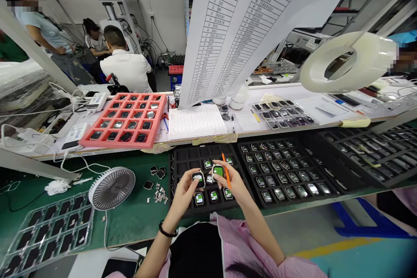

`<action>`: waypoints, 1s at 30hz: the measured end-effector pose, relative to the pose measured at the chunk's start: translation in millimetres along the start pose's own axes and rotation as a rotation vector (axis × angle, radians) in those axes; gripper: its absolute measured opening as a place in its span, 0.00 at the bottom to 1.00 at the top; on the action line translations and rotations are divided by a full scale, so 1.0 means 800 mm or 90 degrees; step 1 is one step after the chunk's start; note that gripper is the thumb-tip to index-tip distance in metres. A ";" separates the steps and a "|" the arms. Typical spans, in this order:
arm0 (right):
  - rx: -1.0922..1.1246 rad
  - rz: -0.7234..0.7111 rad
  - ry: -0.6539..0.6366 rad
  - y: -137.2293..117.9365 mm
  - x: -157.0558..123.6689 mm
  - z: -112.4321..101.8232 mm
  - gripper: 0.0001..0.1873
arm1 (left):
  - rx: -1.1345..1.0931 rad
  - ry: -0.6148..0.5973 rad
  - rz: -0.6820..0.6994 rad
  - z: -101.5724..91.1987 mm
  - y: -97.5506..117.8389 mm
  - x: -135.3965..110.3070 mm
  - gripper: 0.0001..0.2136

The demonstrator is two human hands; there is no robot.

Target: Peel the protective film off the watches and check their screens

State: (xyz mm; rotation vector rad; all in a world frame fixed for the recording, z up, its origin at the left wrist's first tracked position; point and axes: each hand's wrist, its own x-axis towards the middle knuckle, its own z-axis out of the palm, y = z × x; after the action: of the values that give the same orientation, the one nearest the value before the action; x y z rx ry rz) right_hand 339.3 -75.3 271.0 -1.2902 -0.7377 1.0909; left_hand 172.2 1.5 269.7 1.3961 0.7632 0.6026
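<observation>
My left hand (185,191) pinches a small smartwatch body (198,178) with a lit green screen, held over a black compartment tray (182,160). My right hand (230,181) grips a second watch body (218,171), also lit green, and an orange pen (226,169) sticks up between its fingers. Both hands are close together above the tray. Several more lit watch bodies (213,195) sit in the tray's compartments below them.
A black tray (280,173) full of watch bodies lies to the right, with more trays beyond. A small fan (112,187) and loose parts (158,173) lie left on the green mat. A red tray (125,119), paper sheets and a tape roll (348,61) are behind. People work at the back left.
</observation>
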 end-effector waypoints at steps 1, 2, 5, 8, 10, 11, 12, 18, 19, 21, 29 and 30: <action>-0.001 -0.007 -0.015 0.002 0.000 -0.001 0.26 | -0.006 0.001 0.001 0.000 -0.001 0.000 0.21; -0.001 -0.014 -0.027 0.004 0.001 -0.002 0.27 | -0.013 0.001 0.002 0.000 -0.003 0.000 0.21; 0.004 -0.027 -0.047 0.008 0.000 -0.003 0.29 | -0.022 0.003 0.001 -0.001 -0.005 0.000 0.20; 0.022 -0.016 -0.079 0.010 -0.002 -0.006 0.29 | -0.013 0.008 -0.003 -0.001 -0.004 0.000 0.21; 0.036 -0.007 -0.094 0.009 -0.003 -0.007 0.29 | -0.005 0.012 -0.006 -0.001 -0.003 0.000 0.21; 0.043 -0.006 -0.097 0.008 -0.003 -0.008 0.28 | -0.005 0.014 -0.006 -0.001 -0.003 0.000 0.21; 0.049 -0.005 -0.097 0.007 -0.003 -0.008 0.28 | -0.006 0.013 -0.004 -0.001 -0.004 0.000 0.20; 0.030 0.008 -0.043 0.001 -0.003 -0.004 0.23 | 0.026 -0.045 0.063 -0.004 -0.008 -0.002 0.25; 0.017 0.011 -0.035 0.001 -0.002 -0.002 0.23 | 0.056 -0.047 0.086 -0.005 -0.006 -0.002 0.24; -0.010 0.016 -0.031 0.004 -0.002 0.001 0.23 | 0.159 -0.047 0.148 -0.007 0.000 0.000 0.21; -0.219 -0.032 -0.072 0.008 -0.016 0.017 0.25 | 0.567 -0.102 0.392 -0.008 0.016 0.020 0.24; -0.249 -0.041 -0.073 0.006 -0.018 0.018 0.26 | 0.592 -0.104 0.400 -0.008 0.015 0.021 0.25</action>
State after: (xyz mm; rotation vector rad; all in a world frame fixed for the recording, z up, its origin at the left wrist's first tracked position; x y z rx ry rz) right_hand 319.9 -83.6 271.1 -1.5266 -1.1119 1.0044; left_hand 178.7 19.5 279.4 2.5616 0.4597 0.6167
